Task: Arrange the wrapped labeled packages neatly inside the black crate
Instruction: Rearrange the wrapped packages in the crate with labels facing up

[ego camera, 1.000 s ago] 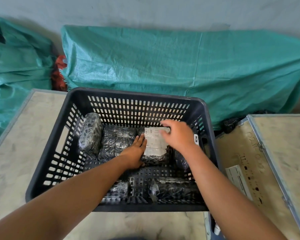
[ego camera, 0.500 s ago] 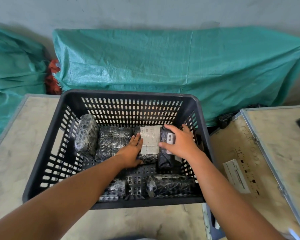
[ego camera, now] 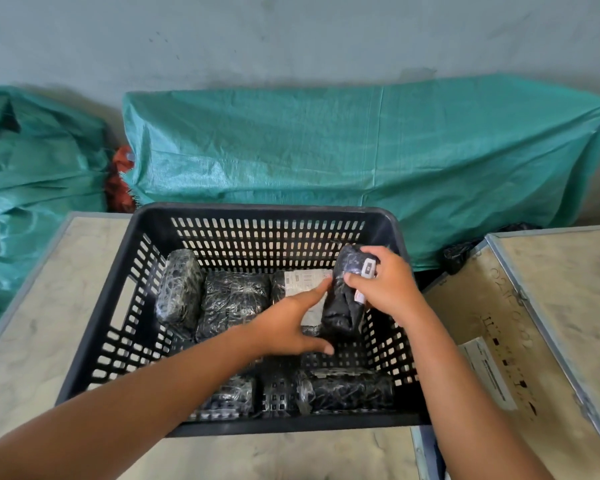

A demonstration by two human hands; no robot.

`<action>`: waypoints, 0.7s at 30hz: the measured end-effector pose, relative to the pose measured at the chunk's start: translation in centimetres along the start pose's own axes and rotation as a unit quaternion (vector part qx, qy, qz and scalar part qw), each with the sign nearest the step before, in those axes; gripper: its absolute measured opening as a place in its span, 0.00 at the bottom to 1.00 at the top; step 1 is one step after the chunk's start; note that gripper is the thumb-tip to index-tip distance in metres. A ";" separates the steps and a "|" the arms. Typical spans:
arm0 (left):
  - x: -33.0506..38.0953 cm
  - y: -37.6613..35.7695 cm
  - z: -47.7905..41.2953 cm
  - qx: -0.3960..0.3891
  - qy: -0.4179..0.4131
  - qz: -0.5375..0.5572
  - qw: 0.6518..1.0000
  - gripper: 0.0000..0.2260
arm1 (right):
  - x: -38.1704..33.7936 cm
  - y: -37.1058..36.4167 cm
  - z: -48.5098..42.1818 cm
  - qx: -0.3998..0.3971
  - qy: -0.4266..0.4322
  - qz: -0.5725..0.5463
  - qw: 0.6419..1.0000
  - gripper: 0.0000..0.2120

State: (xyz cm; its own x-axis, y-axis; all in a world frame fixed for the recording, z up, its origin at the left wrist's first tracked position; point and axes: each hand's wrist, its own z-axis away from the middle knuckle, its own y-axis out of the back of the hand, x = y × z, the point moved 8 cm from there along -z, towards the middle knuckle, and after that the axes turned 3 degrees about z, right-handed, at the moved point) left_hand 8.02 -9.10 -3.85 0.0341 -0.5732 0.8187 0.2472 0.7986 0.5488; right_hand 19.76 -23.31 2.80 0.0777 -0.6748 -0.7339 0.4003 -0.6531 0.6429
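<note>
A black slotted crate [ego camera: 125,317] stands on a pale table and holds several black wrapped packages. My right hand [ego camera: 388,285] grips a dark package [ego camera: 343,306] with a small white label, held upright near the crate's right wall. My left hand [ego camera: 288,327] reaches in with fingers spread, its fingertips touching that package's left side, over a package with a large white label [ego camera: 302,280]. Two packages [ego camera: 179,289] [ego camera: 234,299] stand along the back left. Two more [ego camera: 347,389] [ego camera: 229,396] lie by the front wall.
Green tarpaulin bundles [ego camera: 343,150] lie behind the crate against a grey wall. A metal-edged wooden case [ego camera: 548,323] with a white paper label stands to the right. The pale table surface [ego camera: 42,313] extends left of the crate.
My right hand has closed on the rightmost dark package and lifted it upright. My left hand has slid right from the labelled package and opened toward it.
</note>
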 end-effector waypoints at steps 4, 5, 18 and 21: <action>4.1 2.2 0.4 0.175 -0.099 0.048 0.978 0.54 | -1.9 2.0 0.3 0.029 -0.031 -0.180 0.983 0.28; 4.8 3.2 0.6 0.226 -0.125 0.038 0.965 0.51 | -2.3 2.0 0.4 0.023 -0.038 -0.225 0.973 0.26; 3.2 9.7 2.2 0.340 -0.164 0.148 0.914 0.22 | -3.1 1.8 -0.6 0.021 0.106 -0.032 0.994 0.28; 0.9 10.0 1.6 0.324 -0.086 0.282 0.899 0.15 | -3.0 0.0 -0.7 -0.026 0.175 0.017 0.984 0.30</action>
State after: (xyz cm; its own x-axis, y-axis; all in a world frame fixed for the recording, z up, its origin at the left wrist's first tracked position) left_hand 9.00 -1.31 2.64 -0.1875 -0.0513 0.9809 -0.3804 0.9245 -0.0244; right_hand 20.13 -21.05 4.79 0.3984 -0.5297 -0.7488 0.4370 -0.6082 0.6627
